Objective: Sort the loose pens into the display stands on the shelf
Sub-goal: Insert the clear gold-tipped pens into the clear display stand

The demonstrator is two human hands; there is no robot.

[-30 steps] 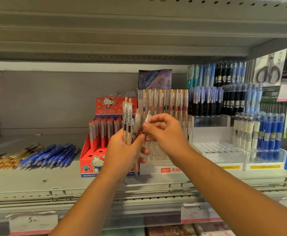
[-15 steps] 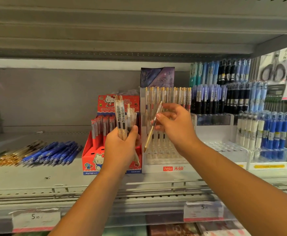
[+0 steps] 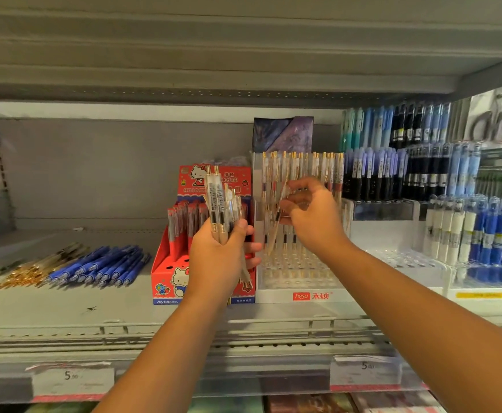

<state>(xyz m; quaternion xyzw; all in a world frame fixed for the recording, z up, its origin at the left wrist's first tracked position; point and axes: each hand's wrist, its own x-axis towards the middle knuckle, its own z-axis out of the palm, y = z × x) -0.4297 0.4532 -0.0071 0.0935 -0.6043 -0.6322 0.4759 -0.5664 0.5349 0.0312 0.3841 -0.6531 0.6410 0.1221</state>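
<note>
The right hand (image 3: 312, 219) pinches a single clear-barrelled pen with gold trim (image 3: 276, 226) between thumb and fingertips, the other fingers curled above it. The pen's long axis runs steeply, tilted off upright: its pointed gold tip is down and to the left, its upper end up and to the right behind the fingers. The tip hangs over the clear holed tray of the white plastic display stand with a red logo on its front (image 3: 300, 296) (motion blur hides whether it is touching a hole). A row of matching clear and gold pens stands upright at the back of this stand.

The left hand (image 3: 217, 257) is wrapped round a bundle of the same clear pens (image 3: 221, 201), just left of the stand and in front of a red cartoon-cat cardboard pen box (image 3: 166, 281). The bundle stands roughly upright and slightly fanned, clicker ends up; a few lower ends poke out beneath the hand.

All of this sits on a grey metal shelf (image 3: 64, 311) with a wire rail along its front edge and white price tags (image 3: 72, 380) below. On the shelf at left lie a heap of loose blue pens (image 3: 100, 266) and, beside it, a heap of loose gold and clear pens (image 3: 26, 272), pointing diagonally. To the right are more clear stands of blue, white and black pens (image 3: 494, 231), and another grey shelf runs overhead.
</note>
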